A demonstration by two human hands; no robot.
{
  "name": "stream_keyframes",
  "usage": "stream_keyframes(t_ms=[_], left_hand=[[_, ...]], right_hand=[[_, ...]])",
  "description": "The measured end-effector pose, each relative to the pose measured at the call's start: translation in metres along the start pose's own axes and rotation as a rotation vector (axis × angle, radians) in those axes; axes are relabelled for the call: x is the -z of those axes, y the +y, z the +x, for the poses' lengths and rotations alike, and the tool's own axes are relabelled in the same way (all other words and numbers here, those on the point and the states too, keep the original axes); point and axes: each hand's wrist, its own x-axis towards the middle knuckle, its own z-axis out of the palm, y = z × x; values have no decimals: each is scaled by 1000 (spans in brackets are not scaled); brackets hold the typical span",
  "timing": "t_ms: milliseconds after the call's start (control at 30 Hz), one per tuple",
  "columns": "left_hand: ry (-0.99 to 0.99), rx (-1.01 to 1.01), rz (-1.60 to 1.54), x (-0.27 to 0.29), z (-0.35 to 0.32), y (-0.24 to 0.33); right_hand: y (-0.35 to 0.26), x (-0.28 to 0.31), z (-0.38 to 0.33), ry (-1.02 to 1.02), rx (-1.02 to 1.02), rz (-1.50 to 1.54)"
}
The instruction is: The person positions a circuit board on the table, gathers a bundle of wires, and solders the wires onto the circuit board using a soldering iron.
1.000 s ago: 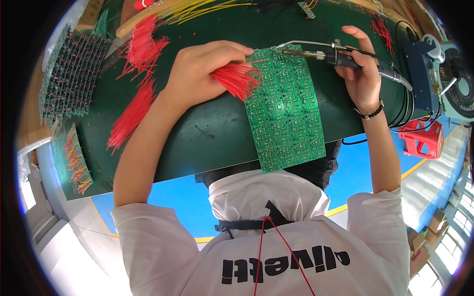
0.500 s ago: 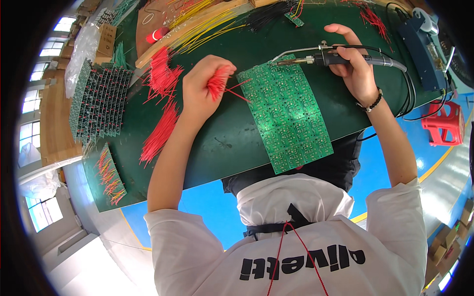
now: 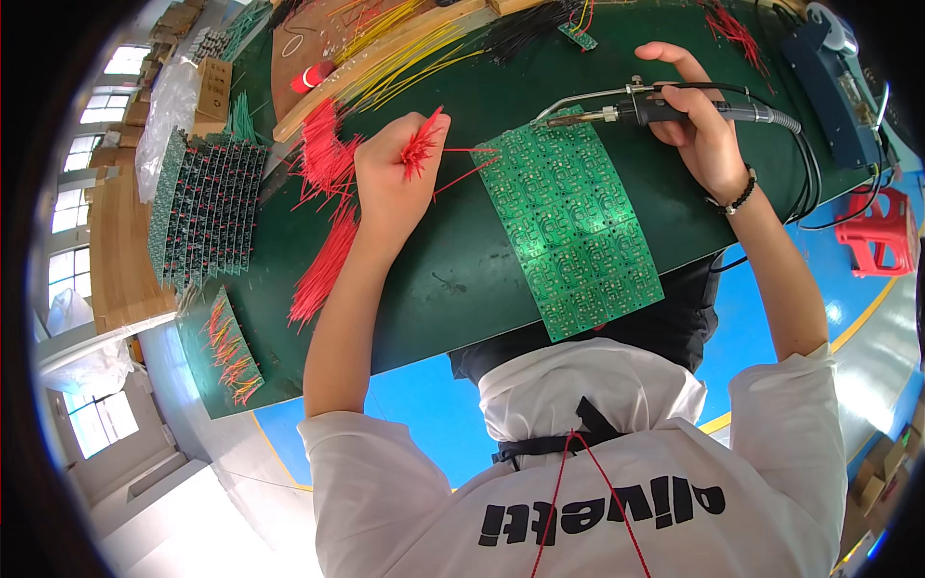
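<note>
A large green circuit board panel (image 3: 578,231) lies on the dark green table, its near end at the table edge. My left hand (image 3: 395,178) is closed around a bundle of red wires (image 3: 419,149), beside the panel's far left corner. Two red wires stick out of that fist toward the panel's left edge. With my right hand (image 3: 701,135) I grip a soldering iron (image 3: 636,112) that has a thin metal feed tube (image 3: 588,97) fixed along it. Its tip is over the panel's far edge; whether it touches cannot be seen.
Loose red wires (image 3: 328,255) lie left of my left forearm. Stacked circuit boards (image 3: 207,207) and a board with red and yellow wires (image 3: 231,347) are farther left. Yellow wires (image 3: 414,63) rest by a wooden strip. A blue machine (image 3: 833,91) stands at right, cables (image 3: 805,173) trailing.
My left fist has turned, so the red bundle points more upward and the two protruding wires lie differently near the panel. The whole view has shifted slightly; the iron stays over the panel's far edge.
</note>
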Motion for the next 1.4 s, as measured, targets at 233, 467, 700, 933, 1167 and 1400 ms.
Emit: stream_keyframes(t_ms=[233,467,700,933,1167,1400], left_hand=[[1,107,-201,6,5,16],[-108,114,-371,7,2,16],[-107,140,-335,6,0,11],[-127,-154,-65,-5,-1,9],[-207,-360,125,-9,-5,10],[-219,-373,186,-13,-7,7]], right_hand=[[0,2,1,0,0,-4],[0,1,0,12,-12,-2],[-1,0,0,13,-16,-9],[-1,1,0,6,5,-5],[-1,0,-1,6,-14,-31],[2,3,-1,-12,25,-37]])
